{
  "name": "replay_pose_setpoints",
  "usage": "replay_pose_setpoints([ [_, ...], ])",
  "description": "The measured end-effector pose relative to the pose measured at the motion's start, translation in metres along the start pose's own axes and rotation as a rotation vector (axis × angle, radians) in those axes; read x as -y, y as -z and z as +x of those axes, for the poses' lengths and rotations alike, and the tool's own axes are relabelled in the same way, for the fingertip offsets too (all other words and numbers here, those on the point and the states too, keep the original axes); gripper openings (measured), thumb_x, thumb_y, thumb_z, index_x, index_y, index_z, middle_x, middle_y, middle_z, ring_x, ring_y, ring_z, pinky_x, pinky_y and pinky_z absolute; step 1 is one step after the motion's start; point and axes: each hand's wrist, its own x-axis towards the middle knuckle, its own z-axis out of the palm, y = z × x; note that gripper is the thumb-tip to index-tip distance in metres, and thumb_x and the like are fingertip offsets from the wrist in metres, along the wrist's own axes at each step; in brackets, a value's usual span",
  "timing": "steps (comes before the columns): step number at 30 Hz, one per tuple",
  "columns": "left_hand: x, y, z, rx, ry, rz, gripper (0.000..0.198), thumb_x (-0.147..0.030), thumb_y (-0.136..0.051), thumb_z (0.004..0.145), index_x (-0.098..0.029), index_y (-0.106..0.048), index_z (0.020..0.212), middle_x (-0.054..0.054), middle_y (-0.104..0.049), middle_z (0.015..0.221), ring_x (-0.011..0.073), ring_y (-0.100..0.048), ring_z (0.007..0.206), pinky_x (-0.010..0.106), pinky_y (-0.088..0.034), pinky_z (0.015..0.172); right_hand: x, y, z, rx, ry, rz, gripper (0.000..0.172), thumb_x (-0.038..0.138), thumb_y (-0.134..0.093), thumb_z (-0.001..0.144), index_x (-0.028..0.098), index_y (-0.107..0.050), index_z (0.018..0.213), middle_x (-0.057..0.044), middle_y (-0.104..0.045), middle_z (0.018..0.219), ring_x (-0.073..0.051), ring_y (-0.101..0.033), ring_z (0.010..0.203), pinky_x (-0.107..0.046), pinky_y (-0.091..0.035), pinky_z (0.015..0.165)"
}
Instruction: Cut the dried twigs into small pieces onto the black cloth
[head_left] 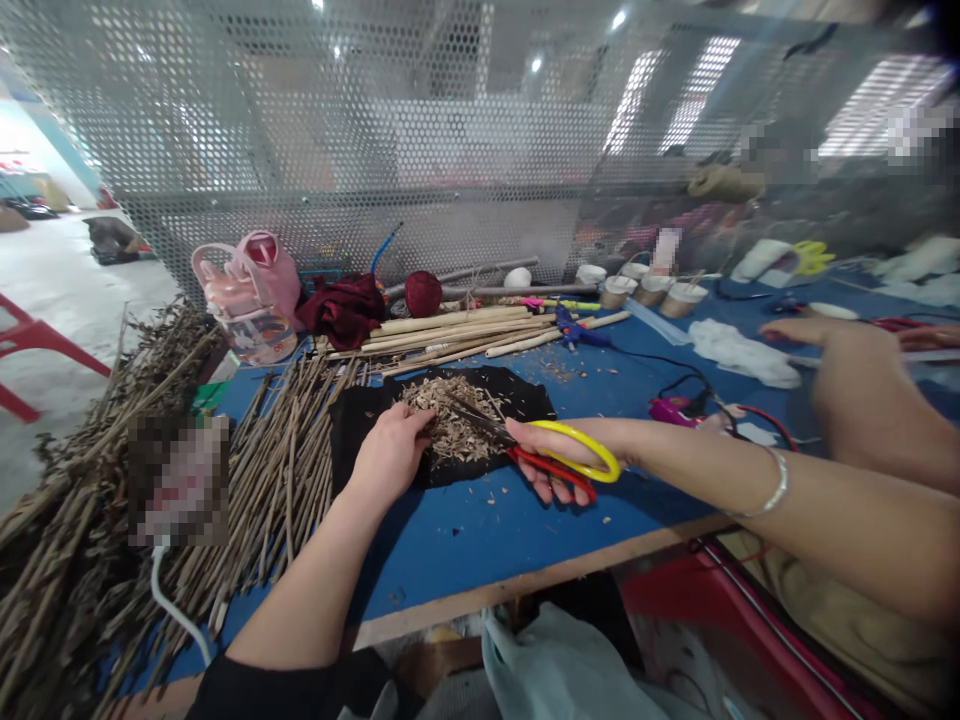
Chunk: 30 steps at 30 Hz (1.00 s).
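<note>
My right hand [534,440] grips a pair of scissors [486,424] with one yellow and one red handle loop. The dark blades point left, over a heap of chopped dry plant pieces [457,440]. At the left edge of this heap is my left hand [394,450], thumb and fingers pinched together. Whatever is between those fingertips is too small to make out. Under the heap lies a black cloth [525,390] on the blue tabletop [450,560].
Long dry stalks [277,480] and leafy dried stems [52,560] cover the left side. Behind the cloth are pale sticks [450,330], a blue glue gun [577,330], a dark red yarn ball [423,294] and a pink bottle [251,315]. Another person's arm [862,390] reaches in from the right.
</note>
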Motion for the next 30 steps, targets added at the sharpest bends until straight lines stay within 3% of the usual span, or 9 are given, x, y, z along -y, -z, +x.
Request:
replay_pose_setpoints([
  [5,0.009,-0.006,0.008,-0.086,0.045,-0.082,0.021,-0.024,-0.052,0.079,-0.022,-0.07,0.089,0.004,-0.06,0.084,0.0154,-0.057,0.08,0.025,-0.044,0.076,-0.005,-0.003,-0.004,0.005,0.043,0.025,0.072,0.083,-0.019,0.066,0.016,-0.047,0.068,-0.004,-0.057,0.059,-0.01,-0.049,0.041,-0.021,-0.04,0.034],
  [8,0.008,-0.006,0.009,-0.202,0.105,-0.204,0.02,-0.028,-0.052,0.079,-0.02,-0.069,0.081,0.003,-0.063,0.083,0.015,-0.058,0.078,0.025,-0.043,0.074,-0.004,-0.007,-0.007,-0.009,0.064,-0.002,0.071,0.083,-0.021,0.065,0.016,-0.046,0.064,-0.002,-0.055,0.057,-0.008,-0.046,0.038,-0.02,-0.039,0.033],
  [10,0.006,-0.007,0.009,-0.215,0.19,-0.334,0.024,-0.033,-0.048,0.081,-0.018,-0.067,0.079,0.001,-0.063,0.069,0.0134,-0.057,0.064,0.024,-0.043,0.063,-0.003,-0.009,-0.009,-0.017,0.07,-0.04,0.072,0.083,-0.022,0.065,0.016,-0.046,0.063,-0.001,-0.054,0.056,-0.007,-0.045,0.037,-0.019,-0.038,0.033],
  [14,0.002,-0.008,0.01,-0.129,0.358,-0.731,0.022,-0.037,-0.053,0.076,-0.016,-0.06,0.082,-0.004,-0.055,0.054,0.0093,-0.049,0.044,0.021,-0.037,0.044,-0.001,-0.013,-0.01,-0.029,0.1,-0.091,0.073,0.084,-0.023,0.064,0.015,-0.046,0.062,-0.001,-0.053,0.055,-0.005,-0.043,0.036,-0.018,-0.037,0.033],
  [19,-0.006,-0.007,0.009,-0.049,0.411,-1.152,0.034,-0.031,-0.064,0.067,-0.02,-0.04,0.087,-0.005,-0.059,0.057,0.007,-0.05,0.043,0.018,-0.039,0.044,0.001,-0.018,-0.008,-0.045,0.168,-0.108,0.074,0.086,-0.024,0.061,0.015,-0.045,0.057,0.0,-0.051,0.054,-0.005,-0.041,0.036,-0.019,-0.037,0.033],
  [23,-0.013,-0.004,0.007,0.051,0.418,-1.25,0.038,-0.031,-0.067,0.065,-0.02,-0.033,0.078,-0.004,-0.06,0.058,0.0055,-0.051,0.044,0.015,-0.039,0.044,0.005,-0.022,-0.005,-0.057,0.18,-0.163,0.076,0.087,-0.021,0.06,0.015,-0.045,0.057,0.001,-0.048,0.051,-0.005,-0.039,0.033,-0.02,-0.035,0.032],
  [30,-0.017,-0.005,0.005,0.148,0.437,-1.241,0.039,-0.028,-0.067,0.066,-0.02,-0.03,0.072,-0.003,-0.061,0.058,0.0048,-0.052,0.044,0.015,-0.041,0.045,0.004,-0.028,0.001,-0.206,0.146,-0.176,0.069,0.085,-0.025,0.061,0.018,-0.041,0.061,0.006,-0.034,0.045,-0.005,-0.034,0.032,-0.019,-0.03,0.031],
])
